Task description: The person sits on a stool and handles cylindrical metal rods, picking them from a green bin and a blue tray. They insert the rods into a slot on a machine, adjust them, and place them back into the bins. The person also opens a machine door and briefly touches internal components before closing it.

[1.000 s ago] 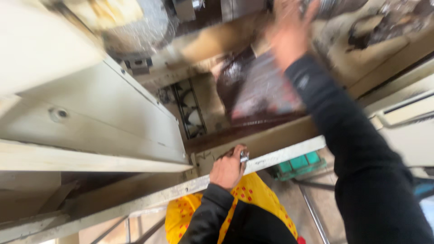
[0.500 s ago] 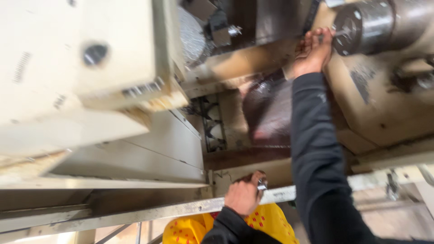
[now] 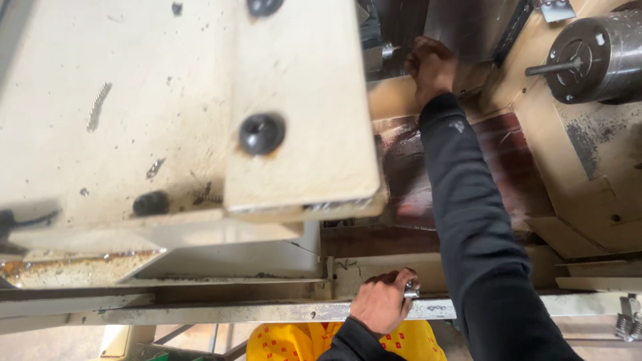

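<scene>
Head view, looking down into a cream-painted machine. Landmark: the big cream cover (image 3: 294,107) with a black knob (image 3: 261,132), filling the upper left.

Right hand (image 3: 431,65): up top, just right of the cover's right edge. Fingers curled in, close to a fist, knuckles toward the camera. It is pushed against the dark metal parts (image 3: 382,50) in the gap beside the cover. What it grips, if anything, is hidden by the hand itself, so cannot tell. Black sleeve (image 3: 468,220) runs down from it to the bottom right, crossing a wet dark reddish tray (image 3: 515,167) that sits right of and below the cover.

Left hand (image 3: 382,301): below the cover's lower right corner, at the front rail (image 3: 234,311) of the machine. Fingers folded tight around a small shiny metal piece (image 3: 411,291), only its end sticking out on the right side of the fist. Hand rests on the rail.

Other stuff: steel cylinder with a centre pin (image 3: 592,57), far right of the cover, top corner. Second black knob (image 3: 150,203) on the cover's lower left. Yellow dotted cloth (image 3: 294,342) under the rail, bottom centre.
</scene>
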